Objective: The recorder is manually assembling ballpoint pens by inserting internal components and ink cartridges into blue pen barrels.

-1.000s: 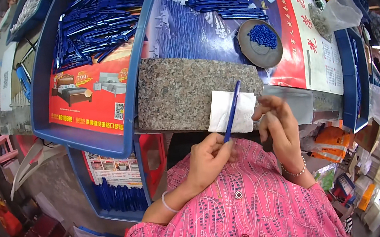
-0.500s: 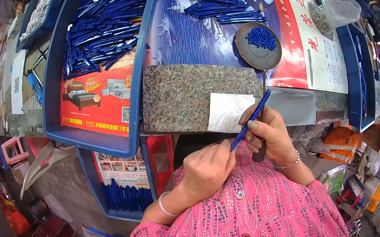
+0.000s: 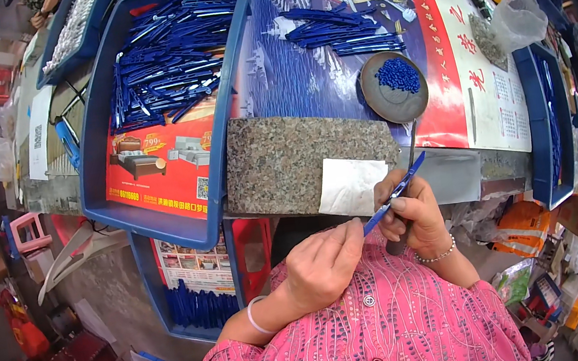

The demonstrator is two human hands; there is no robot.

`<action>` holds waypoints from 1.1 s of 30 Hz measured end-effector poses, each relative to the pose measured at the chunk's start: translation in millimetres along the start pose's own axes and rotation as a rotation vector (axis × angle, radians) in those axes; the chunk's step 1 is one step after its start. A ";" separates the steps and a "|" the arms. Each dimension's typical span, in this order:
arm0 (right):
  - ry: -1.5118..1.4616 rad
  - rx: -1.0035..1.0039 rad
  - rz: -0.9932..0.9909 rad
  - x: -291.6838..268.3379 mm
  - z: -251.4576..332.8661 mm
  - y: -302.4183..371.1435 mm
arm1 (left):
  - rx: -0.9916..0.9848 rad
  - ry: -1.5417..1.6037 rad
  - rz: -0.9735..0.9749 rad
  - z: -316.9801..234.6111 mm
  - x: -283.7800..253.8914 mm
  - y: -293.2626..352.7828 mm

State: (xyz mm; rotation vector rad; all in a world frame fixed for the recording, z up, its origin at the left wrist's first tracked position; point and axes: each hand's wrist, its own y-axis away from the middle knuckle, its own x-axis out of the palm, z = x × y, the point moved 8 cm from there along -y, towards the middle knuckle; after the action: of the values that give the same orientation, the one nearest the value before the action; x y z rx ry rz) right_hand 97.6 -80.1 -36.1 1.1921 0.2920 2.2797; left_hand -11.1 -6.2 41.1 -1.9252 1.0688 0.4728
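Note:
My left hand [image 3: 325, 263] pinches the near end of a slim, shiny blue strip [image 3: 397, 195]; its exact kind is unclear. My right hand [image 3: 414, 215] grips the same strip farther up, thumb on top. Also in the right hand is a thin tool [image 3: 412, 141] with a dark handle, its shaft pointing away from me toward a round dark dish [image 3: 375, 100]. Small blue beads [image 3: 398, 75] lie heaped in that dish. A folded white paper [image 3: 353, 185] rests just left of the right hand, on a speckled stone slab [image 3: 299, 146].
Loose blue strips [image 3: 342, 27] lie on the poster-covered table behind the dish. A big blue tray [image 3: 215, 183] at left holds a heap of them; a lower tray [image 3: 151, 286] holds more. Another blue tray [image 3: 539, 147] stands at right, near clear plastic bags [image 3: 519, 18].
The strip has turned in my fingers and now shows a different side, with a shiny spot near its middle. My left hand has shifted slightly right. The whole view has tilted a little.

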 end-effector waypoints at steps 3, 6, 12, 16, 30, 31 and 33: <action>-0.016 -0.023 0.031 2.0 2.3 0.7 | 0.016 0.023 -0.018 -1.1 -2.0 -1.4; -0.024 -0.033 0.041 3.5 3.0 -0.3 | 0.009 0.042 -0.020 1.0 -2.1 -1.8; 0.071 -0.004 -0.017 6.9 1.4 -2.2 | -0.198 0.211 -0.004 16.1 1.8 -2.1; 0.132 0.020 -0.048 12.8 0.7 -4.2 | -0.438 0.387 0.011 31.1 10.0 6.6; 0.304 -0.011 -0.120 21.8 -3.1 -0.6 | -0.275 0.097 -0.053 24.3 -0.2 1.3; 0.285 -0.010 -0.126 20.4 -4.3 -0.6 | -0.261 0.075 -0.064 23.4 -0.9 1.0; 0.311 -0.036 -0.126 21.8 -2.4 -0.9 | -0.251 0.052 -0.028 22.3 -0.2 1.6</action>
State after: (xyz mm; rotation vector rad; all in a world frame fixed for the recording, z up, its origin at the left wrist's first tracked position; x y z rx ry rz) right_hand 86.0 -67.0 -22.8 0.7756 0.4267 2.3431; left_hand -10.8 11.9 28.0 -2.1798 1.0548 0.5655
